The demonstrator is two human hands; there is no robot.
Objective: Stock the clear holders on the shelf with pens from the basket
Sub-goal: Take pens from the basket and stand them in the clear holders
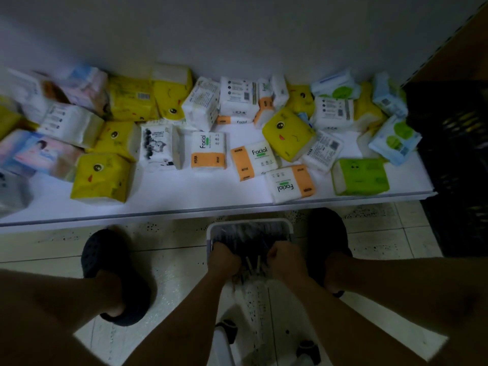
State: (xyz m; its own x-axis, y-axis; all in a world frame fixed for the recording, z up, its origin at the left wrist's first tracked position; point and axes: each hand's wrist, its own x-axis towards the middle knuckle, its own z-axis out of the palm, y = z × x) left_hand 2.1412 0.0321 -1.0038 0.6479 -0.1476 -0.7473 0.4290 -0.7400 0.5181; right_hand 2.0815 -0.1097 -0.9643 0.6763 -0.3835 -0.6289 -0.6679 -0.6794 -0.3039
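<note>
- Pens (250,243), dark, slim and heaped, lie in the white-rimmed plastic basket (249,222) on the pale tiled floor (171,260), just below the shelf edge.
- Left hand (224,257) and right hand (284,256) are sunk into the heap, each clenched round a bunch of pens, though blur hides the exact grip.
- The step looks like gathering pens.
- Next, the bunches need lifting out together. No clear holders are in view, and the flat white shelf (184,196) shows only soft tissue packs (101,178).

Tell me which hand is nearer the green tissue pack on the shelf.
Right. The right hand is in the basket, below and left of the green tissue pack; the left hand sits farther left in the same basket. Both grip pens.
</note>
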